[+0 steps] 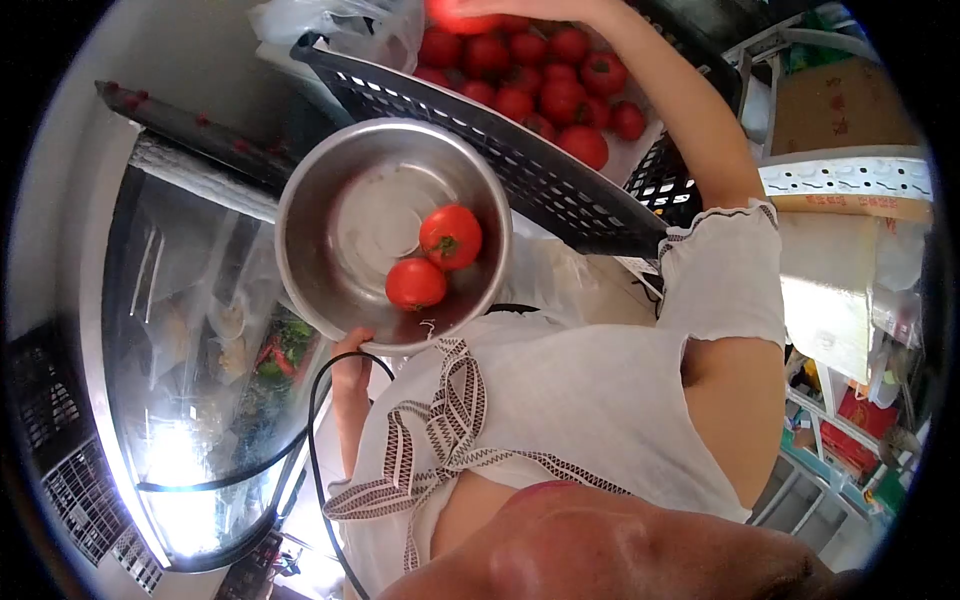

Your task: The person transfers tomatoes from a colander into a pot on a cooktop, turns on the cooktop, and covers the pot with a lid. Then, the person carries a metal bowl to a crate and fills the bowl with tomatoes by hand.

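My left hand grips the near rim of a round stainless steel bowl, fingers closed on its edge. Two red tomatoes lie inside the bowl, side by side toward its right. My right arm stretches over a black plastic crate filled with many more tomatoes. At the top edge of the view my right hand is partly cut off. Its fingers are closed on a bright red tomato at the crate's far left.
Left of the bowl stands a glass-fronted display case with bagged food and greens inside. A clear plastic bag hangs by the crate's corner. Shelving with a cardboard box lines the right. A black cable loops beside my left arm.
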`<state>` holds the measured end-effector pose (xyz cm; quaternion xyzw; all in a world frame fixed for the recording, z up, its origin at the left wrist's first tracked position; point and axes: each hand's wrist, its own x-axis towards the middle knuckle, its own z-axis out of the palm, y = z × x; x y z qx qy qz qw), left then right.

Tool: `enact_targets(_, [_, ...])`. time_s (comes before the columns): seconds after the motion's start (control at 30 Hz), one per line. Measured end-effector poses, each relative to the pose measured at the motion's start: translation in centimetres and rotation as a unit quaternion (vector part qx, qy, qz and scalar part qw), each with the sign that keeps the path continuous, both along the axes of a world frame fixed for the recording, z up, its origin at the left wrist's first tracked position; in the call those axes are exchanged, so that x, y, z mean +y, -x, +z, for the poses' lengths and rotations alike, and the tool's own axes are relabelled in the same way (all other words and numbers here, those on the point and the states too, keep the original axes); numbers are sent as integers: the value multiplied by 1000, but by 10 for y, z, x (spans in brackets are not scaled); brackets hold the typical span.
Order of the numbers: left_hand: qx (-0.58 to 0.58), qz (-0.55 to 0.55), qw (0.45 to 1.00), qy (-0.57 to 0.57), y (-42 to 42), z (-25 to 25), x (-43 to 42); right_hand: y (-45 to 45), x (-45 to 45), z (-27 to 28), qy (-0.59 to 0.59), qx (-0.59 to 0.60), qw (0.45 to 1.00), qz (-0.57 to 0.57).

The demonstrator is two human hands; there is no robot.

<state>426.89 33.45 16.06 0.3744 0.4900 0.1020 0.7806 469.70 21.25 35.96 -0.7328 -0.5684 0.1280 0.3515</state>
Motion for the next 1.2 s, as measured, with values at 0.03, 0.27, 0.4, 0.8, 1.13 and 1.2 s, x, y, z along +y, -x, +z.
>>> enact_targets(0.03, [3, -4, 1000, 3, 0, 2, 0, 30, 3, 24, 25, 33, 999, 26])
enact_targets(0.27, [-28, -10, 1000, -10, 5, -2, 2, 135, 46, -40, -52, -190, 942, 272])
enact_targets(0.4, [10, -14, 999, -29, 0, 9, -3, 98, 37, -13, -70, -208, 969, 115])
enact_targets(0.8, [23, 8, 1000, 2, -2, -2, -2, -24, -67, -127, 516, -287, 807, 21])
enact_targets(1.13, [-15, 14, 1000, 2, -5, -3, -1, 52, 2, 31, 75, -65, 993, 57])
enact_targets(1.2, [-20, 18, 1000, -5, -6, 0, -2, 86, 20, 45, 171, -50, 979, 97])
